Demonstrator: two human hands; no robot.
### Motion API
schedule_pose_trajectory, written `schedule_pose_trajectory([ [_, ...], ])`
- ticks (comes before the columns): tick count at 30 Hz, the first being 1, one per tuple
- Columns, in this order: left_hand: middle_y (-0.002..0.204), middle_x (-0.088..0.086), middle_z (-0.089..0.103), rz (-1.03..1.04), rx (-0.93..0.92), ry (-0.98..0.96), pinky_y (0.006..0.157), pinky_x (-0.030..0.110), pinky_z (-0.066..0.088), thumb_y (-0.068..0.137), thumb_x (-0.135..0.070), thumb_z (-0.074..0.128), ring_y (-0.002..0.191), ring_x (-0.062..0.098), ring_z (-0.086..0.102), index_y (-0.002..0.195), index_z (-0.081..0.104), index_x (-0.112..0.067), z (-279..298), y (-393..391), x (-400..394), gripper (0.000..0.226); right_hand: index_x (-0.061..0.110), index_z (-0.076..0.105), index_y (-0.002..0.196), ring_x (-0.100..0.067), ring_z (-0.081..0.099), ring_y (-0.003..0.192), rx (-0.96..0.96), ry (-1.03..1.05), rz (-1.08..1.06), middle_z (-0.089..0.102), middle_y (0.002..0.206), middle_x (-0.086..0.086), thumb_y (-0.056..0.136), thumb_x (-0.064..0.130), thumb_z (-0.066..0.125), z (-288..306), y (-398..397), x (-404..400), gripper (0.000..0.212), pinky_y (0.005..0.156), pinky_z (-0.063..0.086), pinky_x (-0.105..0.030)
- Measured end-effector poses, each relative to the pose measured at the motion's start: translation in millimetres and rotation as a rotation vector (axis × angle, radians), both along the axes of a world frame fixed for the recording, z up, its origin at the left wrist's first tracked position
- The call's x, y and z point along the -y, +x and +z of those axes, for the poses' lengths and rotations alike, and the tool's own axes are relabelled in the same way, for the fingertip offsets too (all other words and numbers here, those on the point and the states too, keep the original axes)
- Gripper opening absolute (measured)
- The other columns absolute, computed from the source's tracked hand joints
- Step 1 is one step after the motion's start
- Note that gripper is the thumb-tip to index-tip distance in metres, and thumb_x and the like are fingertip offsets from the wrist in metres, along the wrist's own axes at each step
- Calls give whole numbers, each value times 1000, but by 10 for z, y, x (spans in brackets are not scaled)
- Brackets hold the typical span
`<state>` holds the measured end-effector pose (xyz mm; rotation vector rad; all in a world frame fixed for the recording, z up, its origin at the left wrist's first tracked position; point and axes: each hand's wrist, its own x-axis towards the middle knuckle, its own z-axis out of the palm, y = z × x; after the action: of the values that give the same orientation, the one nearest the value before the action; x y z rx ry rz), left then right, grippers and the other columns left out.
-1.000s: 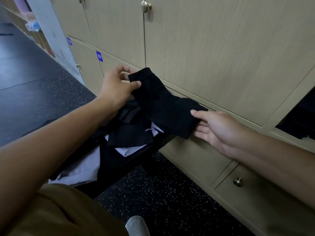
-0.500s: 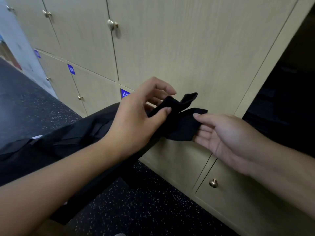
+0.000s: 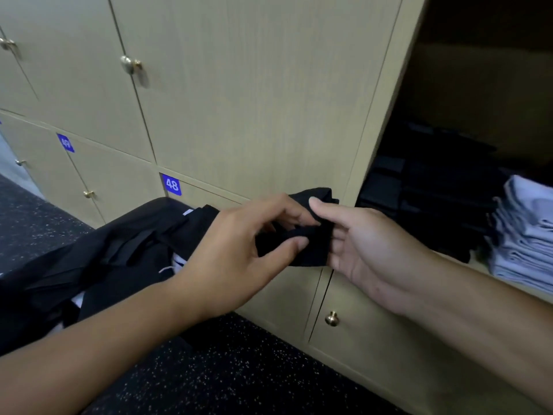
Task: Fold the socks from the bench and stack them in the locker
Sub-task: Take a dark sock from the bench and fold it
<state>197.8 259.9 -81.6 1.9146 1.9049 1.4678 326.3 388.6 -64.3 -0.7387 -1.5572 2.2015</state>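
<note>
Inside locker (image 3: 386, 121): folded socks (image 3: 425, 199) (dark)

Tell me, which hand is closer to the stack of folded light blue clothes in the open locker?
Right. The right hand holds the black sock just left of the stack of folded light blue clothes; the left hand is farther left, over the bench.

Single head-worn view, looking forward and down at close range toward the locker wall (image 3: 254, 100), slightly left of the open locker (image 3: 466, 145).
</note>
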Motion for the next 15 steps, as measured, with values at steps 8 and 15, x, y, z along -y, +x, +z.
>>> schedule_pose_trajectory([
  [8, 104, -18, 71, 182, -4, 68, 84, 9, 43, 97, -22, 67, 104, 1, 63, 107, 69, -27, 136, 75, -146, 11, 6, 71, 113, -29, 75, 99, 20, 106, -137, 77, 106, -12, 97, 14, 61, 66, 254, -160, 20, 87, 59, -56],
  [15, 113, -1, 74, 184, 776, -200, 100, 47, 53, 84, -51, 67, 105, 17, 71, 117, 67, -21, 155, -4, -414, 45, 11, 72, 112, -21, 74, 100, -29, 147, -165, 77, 108, -5, 95, 12, 56, 126, 469, -309, 23, 77, 61, -36],
])
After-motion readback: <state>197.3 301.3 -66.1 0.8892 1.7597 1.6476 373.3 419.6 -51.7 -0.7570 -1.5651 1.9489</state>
